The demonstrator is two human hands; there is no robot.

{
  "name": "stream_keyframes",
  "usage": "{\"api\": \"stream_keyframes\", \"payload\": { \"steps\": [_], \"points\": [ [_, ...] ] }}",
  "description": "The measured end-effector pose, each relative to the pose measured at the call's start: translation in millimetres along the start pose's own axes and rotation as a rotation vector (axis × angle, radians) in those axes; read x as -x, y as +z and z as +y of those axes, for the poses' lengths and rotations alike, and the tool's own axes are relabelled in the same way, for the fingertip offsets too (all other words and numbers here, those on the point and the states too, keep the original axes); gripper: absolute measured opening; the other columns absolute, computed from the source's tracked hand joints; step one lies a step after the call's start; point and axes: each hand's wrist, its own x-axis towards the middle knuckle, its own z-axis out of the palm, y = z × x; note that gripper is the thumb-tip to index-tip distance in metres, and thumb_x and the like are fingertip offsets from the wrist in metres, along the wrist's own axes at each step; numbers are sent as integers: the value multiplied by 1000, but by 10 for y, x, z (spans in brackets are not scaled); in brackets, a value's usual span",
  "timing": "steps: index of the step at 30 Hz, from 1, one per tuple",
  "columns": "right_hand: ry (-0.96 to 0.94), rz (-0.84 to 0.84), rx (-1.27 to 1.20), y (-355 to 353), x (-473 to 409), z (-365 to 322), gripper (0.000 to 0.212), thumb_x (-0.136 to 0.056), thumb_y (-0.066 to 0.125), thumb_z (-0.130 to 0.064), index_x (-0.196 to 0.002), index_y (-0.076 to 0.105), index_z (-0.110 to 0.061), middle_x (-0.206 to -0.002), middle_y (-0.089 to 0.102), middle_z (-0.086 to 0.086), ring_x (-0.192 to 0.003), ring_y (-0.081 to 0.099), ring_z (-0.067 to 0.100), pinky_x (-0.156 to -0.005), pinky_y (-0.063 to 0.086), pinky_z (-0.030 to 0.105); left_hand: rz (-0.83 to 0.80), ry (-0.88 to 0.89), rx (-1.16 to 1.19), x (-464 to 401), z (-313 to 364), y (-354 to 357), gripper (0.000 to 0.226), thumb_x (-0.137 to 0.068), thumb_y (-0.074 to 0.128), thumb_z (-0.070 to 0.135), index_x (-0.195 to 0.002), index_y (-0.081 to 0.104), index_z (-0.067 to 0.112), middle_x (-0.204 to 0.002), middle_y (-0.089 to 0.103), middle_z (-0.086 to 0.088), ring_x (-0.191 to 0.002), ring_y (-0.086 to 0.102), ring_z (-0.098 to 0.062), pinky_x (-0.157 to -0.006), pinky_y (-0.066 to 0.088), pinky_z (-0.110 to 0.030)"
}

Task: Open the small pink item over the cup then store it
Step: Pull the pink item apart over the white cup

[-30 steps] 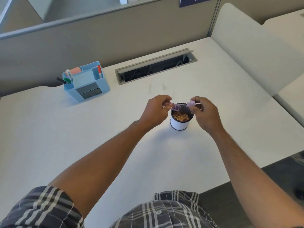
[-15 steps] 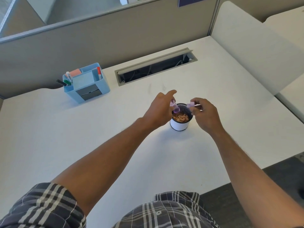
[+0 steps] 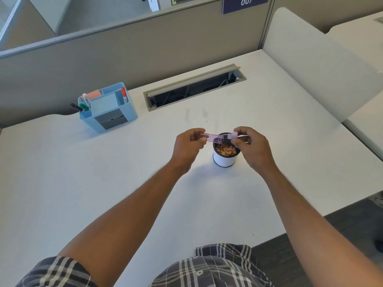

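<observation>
A small pink see-through case (image 3: 212,137) lies level over a white cup (image 3: 224,159) that holds tan shavings. My left hand (image 3: 188,147) pinches the case's left end. My right hand (image 3: 251,145) pinches a small pink part (image 3: 234,135) at the case's right end, above the cup's rim. A short dark piece shows between the case and the pink part, so the two look slightly apart. My fingers hide both outer ends.
A blue desk organizer (image 3: 107,107) with markers and pink notes stands at the back left of the white desk (image 3: 103,183). An open cable slot (image 3: 194,88) runs along the back. A white divider (image 3: 310,65) borders the right side.
Half a second ago my left hand had the pink case tipped mouth-down into the cup with fingers spread. It has now turned the case level again and pinches its left end.
</observation>
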Motion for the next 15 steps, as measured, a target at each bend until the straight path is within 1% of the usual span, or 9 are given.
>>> {"api": "stream_keyframes", "payload": {
  "steps": [2, 5, 7, 10, 15],
  "points": [
    [-5, -26, -36, 12, 19, -28, 24, -88, 71, -9, -110, 70, -18, -104, 74, 0, -91, 69, 13, -74, 49, 16, -3, -22, 74, 31, -45, -28, 27, -88, 66, -4, -113, 68, 7, -95, 72, -7, -78, 62, -16, -78, 54, -28],
    [-17, -55, -82, 44, 51, -66, 25, -87, 72, -7, -108, 71, -20, -99, 75, -4, -86, 68, 3, -73, 49, 11, 12, -37, 155, 68, -88, -65, 26, -88, 67, -3, -112, 68, 8, -92, 72, -4, -74, 65, -13, -74, 54, -22],
    [-20, -73, -101, 64, 63, -87, 25, -87, 72, -7, -106, 71, -23, -97, 75, -5, -85, 68, 0, -74, 49, 10, 12, -45, 186, 87, -97, -79, 25, -88, 67, -2, -109, 69, 11, -92, 72, -4, -74, 66, -12, -74, 54, -21],
    [-31, -94, -115, 81, 68, -112, 26, -87, 73, -7, -103, 72, -28, -97, 76, -5, -85, 69, 1, -76, 49, 11, 4, -54, 226, 117, -87, -84, 25, -89, 66, -2, -110, 68, 11, -95, 73, -5, -76, 66, -13, -76, 55, -22],
    [-33, -143, -101, 90, 60, -117, 24, -87, 73, -8, -106, 74, -23, -97, 78, -3, -89, 71, 6, -79, 50, 15, -22, -63, 288, 159, -51, -54, 25, -90, 65, -4, -113, 68, 5, -87, 74, -1, -74, 67, -14, -80, 57, -24]
  ]
}}
